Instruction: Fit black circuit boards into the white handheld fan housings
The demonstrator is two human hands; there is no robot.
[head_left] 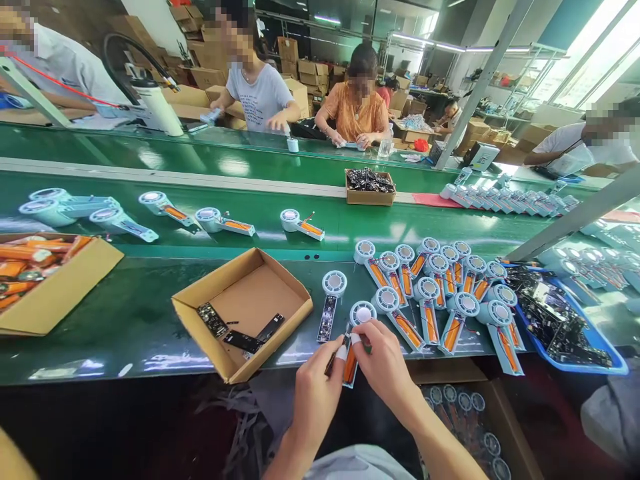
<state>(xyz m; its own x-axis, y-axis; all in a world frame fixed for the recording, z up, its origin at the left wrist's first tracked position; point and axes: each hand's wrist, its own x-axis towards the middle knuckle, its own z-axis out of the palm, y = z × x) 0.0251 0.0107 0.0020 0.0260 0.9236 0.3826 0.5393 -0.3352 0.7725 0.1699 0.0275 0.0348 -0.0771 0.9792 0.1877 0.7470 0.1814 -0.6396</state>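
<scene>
Both my hands work close together at the table's front edge, over a light-blue handheld fan [363,312] with an orange battery in its open handle. My left hand [316,383] is closed, pinching a narrow dark circuit board that my fingers partly cover. Opposite it, my right hand [387,363] pinches at the same spot by the fan's neck; what it grips is too small and covered to make out. White covers sit on fingertips of both hands. Just left lies another fan [334,283] with a circuit board [327,319] on its handle.
A cardboard box [295,293] with several circuit boards stands left; a box of orange batteries [40,267] is farther left. Many open fans [429,288] crowd the right, beside a blue basket [575,365] of boards. Fans [210,217] lie on the green belt. Co-workers sit opposite.
</scene>
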